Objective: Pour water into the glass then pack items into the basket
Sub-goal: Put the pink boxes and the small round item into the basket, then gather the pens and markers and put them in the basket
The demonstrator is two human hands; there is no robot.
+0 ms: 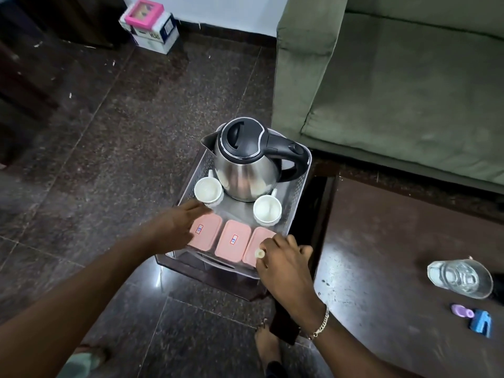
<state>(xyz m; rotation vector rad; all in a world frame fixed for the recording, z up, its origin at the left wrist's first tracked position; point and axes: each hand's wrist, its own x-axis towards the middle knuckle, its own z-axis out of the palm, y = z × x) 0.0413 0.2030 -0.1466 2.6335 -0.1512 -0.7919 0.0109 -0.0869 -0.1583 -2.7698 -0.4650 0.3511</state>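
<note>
A clear plastic basket [297, 192] stands on a low dark stand. It holds a steel kettle [245, 165] with a black lid, two white cups [208, 190] [267, 208] and three pink lidded containers side by side [208, 230] [233, 240] [259, 237]. My left hand [177, 225] lies flat with fingers stretched over the basket's left rim, partly covering the left container. My right hand [283, 263] rests bent fingers on the right container, thumb outside the basket's near right corner. A glass [459, 278] with water stands on the dark table, far right.
The dark wooden table [381, 255] lies right of the basket, with a purple item [461, 311] and a blue item [481, 323] near the glass. A green sofa [395, 91] stands behind. A pink-topped box [150, 25] sits on the floor far back. My foot [268, 342] is beside the stand.
</note>
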